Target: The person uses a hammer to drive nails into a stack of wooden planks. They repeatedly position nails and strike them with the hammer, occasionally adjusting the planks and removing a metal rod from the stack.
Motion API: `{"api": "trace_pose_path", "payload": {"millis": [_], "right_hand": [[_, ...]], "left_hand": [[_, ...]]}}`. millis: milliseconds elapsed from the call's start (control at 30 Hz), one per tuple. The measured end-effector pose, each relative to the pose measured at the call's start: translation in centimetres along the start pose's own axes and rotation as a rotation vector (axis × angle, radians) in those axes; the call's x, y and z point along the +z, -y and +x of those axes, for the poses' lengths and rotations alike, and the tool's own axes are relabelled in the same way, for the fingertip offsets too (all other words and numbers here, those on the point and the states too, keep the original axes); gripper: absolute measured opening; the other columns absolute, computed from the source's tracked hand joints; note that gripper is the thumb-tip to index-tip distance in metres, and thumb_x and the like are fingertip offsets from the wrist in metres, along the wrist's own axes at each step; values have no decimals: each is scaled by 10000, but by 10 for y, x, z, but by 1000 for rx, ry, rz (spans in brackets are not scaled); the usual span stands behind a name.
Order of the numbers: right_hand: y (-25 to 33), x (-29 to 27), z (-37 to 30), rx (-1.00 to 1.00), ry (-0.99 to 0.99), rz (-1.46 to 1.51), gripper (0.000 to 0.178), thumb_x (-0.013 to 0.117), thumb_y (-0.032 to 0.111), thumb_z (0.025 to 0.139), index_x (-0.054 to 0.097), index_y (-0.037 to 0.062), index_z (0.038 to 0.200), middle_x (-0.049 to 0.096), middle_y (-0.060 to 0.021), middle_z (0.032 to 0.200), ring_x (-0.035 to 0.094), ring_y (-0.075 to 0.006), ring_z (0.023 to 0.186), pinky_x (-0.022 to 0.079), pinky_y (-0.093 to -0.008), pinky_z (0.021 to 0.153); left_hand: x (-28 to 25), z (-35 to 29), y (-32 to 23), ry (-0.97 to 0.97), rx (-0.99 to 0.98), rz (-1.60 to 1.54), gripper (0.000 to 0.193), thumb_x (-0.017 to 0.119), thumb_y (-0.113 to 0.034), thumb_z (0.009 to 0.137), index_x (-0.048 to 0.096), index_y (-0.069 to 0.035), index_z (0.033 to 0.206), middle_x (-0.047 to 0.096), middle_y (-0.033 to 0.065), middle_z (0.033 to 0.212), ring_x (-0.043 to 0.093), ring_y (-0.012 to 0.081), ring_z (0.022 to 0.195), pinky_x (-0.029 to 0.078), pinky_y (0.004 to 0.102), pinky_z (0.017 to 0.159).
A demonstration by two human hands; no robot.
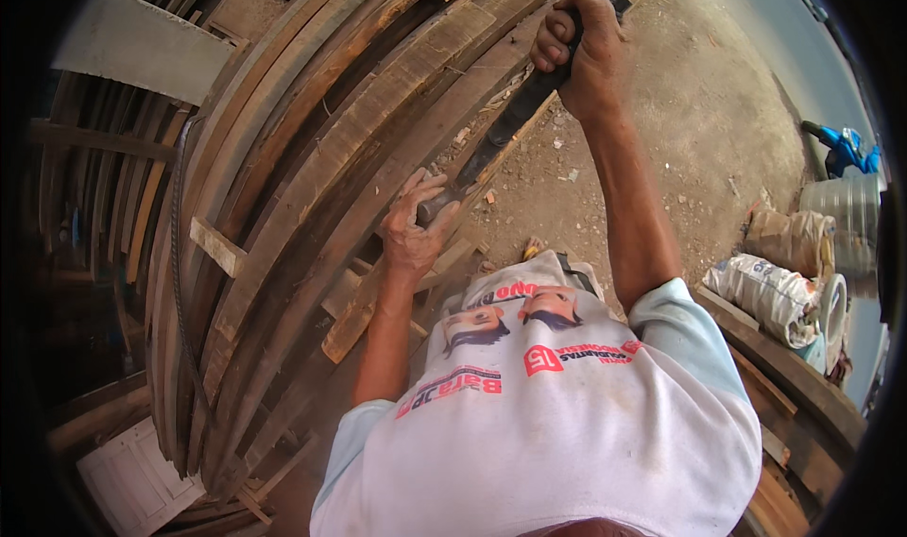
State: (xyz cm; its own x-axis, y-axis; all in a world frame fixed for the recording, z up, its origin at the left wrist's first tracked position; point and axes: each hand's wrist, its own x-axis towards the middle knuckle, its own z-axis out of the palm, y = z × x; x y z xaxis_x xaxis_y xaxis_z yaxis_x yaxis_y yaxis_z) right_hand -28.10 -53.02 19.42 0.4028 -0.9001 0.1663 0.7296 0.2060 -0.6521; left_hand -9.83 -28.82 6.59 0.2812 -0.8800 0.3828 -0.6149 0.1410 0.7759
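A long black bar-shaped tool runs slantwise ahead of me, its exact kind hard to make out. My right hand is closed round its far end, with the thumb stretched along it. At the near end, my left hand curls its fingers over the rounded tip. Beneath and beside the tool runs a wooden beam with a pale edge. To the left of the left hand lie long, weathered planks, stacked side by side.
A short wood block sits on the planks, and a dark cable hangs over them. Short timber offcuts lie below my left hand. Dusty ground stretches right, towards white sacks, a clear drum and more beams.
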Motion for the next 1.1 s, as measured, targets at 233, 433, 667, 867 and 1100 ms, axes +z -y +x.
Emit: {"api": "trace_pose_path", "payload": {"millis": [233, 433, 667, 867, 1100], "right_hand": [[-6, 48, -24, -134, 51, -240, 348, 680, 371, 1031, 558, 72, 902, 454, 7, 658, 475, -120, 503, 432, -296, 497], [-1, 8, 0, -68, -29, -154, 335, 661, 385, 1033, 546, 92, 920, 413, 31, 680, 429, -97, 534, 409, -273, 509], [10, 13, -13, -71, -138, -145, 319, 674, 307, 1034, 513, 79, 880, 496, -16, 655, 504, -130, 498, 441, -313, 463], [-1, 76, -19, -72, 3, -305, 346, 675, 288, 1041, 473, 89, 845, 479, -6, 640, 486, -119, 474, 419, -310, 434], [-12, 88, -25, -94, 85, -324, 362, 690, 298, 1038, 471, 91, 838, 466, -11, 630, 484, -113, 478, 410, -295, 429]], "left_hand": [[-8, -12, 9, 3, -36, 11, 297, 852, -58, 826, 689, -21, 1071, 757, 148, 1206, 643, 393, 1285, 517, 490, 1057], [-2, -6, -2, -35, 61, 95, 299, 854, -73, 835, 692, -20, 1081, 755, 153, 1216, 646, 383, 1283, 500, 470, 1072], [-3, -1, -6, -19, 7, 33, 287, 858, -84, 827, 699, -24, 1059, 759, 139, 1208, 666, 373, 1238, 522, 474, 1036], [-13, -5, -4, 34, 1, 82, 297, 865, -72, 806, 687, -3, 1034, 755, 156, 1200, 670, 397, 1221, 527, 477, 1033], [-11, -11, 3, 15, -16, 41, 337, 873, -84, 772, 696, -5, 1048, 733, 152, 1232, 620, 436, 1283, 483, 505, 1075]]}}
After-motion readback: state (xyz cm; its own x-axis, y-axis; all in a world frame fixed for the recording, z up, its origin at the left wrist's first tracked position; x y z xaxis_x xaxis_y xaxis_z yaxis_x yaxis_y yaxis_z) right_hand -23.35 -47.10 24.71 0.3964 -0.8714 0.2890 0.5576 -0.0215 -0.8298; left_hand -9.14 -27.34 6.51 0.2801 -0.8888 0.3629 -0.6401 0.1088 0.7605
